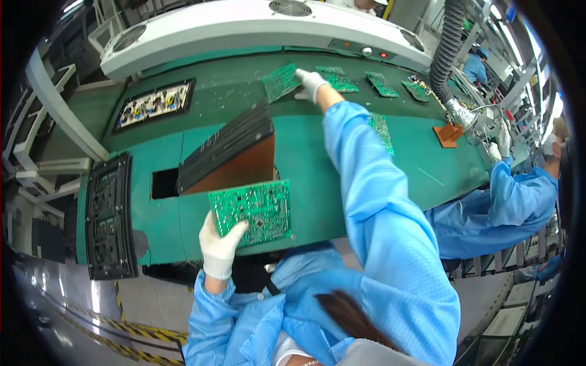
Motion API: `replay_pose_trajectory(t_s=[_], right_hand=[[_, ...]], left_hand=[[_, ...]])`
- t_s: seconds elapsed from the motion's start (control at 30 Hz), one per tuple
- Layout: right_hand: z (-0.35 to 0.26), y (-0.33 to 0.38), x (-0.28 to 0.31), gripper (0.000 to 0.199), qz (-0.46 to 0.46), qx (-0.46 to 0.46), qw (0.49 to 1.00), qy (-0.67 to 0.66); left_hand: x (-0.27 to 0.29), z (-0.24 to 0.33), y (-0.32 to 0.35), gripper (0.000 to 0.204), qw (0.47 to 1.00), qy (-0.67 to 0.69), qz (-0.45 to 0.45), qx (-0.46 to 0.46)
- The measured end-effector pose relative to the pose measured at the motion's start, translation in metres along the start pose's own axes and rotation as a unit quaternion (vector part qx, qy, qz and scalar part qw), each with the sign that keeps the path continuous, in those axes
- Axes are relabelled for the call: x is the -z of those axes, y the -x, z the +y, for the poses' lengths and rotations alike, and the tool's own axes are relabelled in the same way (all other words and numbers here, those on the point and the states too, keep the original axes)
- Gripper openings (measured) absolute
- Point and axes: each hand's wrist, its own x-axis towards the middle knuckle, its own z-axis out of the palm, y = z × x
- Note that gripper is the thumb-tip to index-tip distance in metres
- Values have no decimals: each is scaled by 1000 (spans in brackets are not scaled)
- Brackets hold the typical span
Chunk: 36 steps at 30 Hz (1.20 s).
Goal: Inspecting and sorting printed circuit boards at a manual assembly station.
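My left hand point(220, 243), in a white glove, is closed on the lower left edge of a green circuit board point(259, 210) dotted with small parts. This board is held over the near edge of the bench. My right arm stretches far across the bench. At its end, my gloved right hand point(311, 85) grips the right edge of a second green circuit board point(279, 82), which is tilted above the dark green strip; the fingertips are partly hidden. Between the two boards stands a black slanted stand point(229, 149) with a brown side.
More circuit boards point(382, 84) lie along the far strip, and one board point(381, 133) lies nearer. Black frames point(110, 216) point(155, 105) are at the left. A white fan housing point(262, 30) overhangs the back. A co-worker's gloved hands point(502, 141) work at the right by a brown block point(448, 135).
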Motion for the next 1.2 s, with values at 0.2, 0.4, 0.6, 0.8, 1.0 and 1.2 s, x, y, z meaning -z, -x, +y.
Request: replay_pose_trajectory(t_s=[0.2, 0.4, 0.6, 0.8, 1.0, 1.2], right_hand=[[-28, 44, -15, 65, 66, 95, 941, 318], [-109, 239, 6, 57, -356, 106, 909, 192], [-119, 333, 0, 56, -398, 99, 866, 287], [-114, 275, 75, 54, -241, 87, 925, 281], [-108, 135, 69, 42, -167, 61, 968, 178], [-75, 25, -79, 37, -173, -42, 982, -65]], left_hand=[[4, -8, 6, 41, 999, 37, 24, 8], [-14, 19, -9, 34, 999, 30, 9, -11], [-41, 37, -24, 45, 991, 52, -124, -19], [-6, 17, -19, 49, 994, -18, -23, -101], [33, -27, -4, 26, 967, -163, 107, -165], [29, -21, -7, 22, 919, -290, 124, -235]])
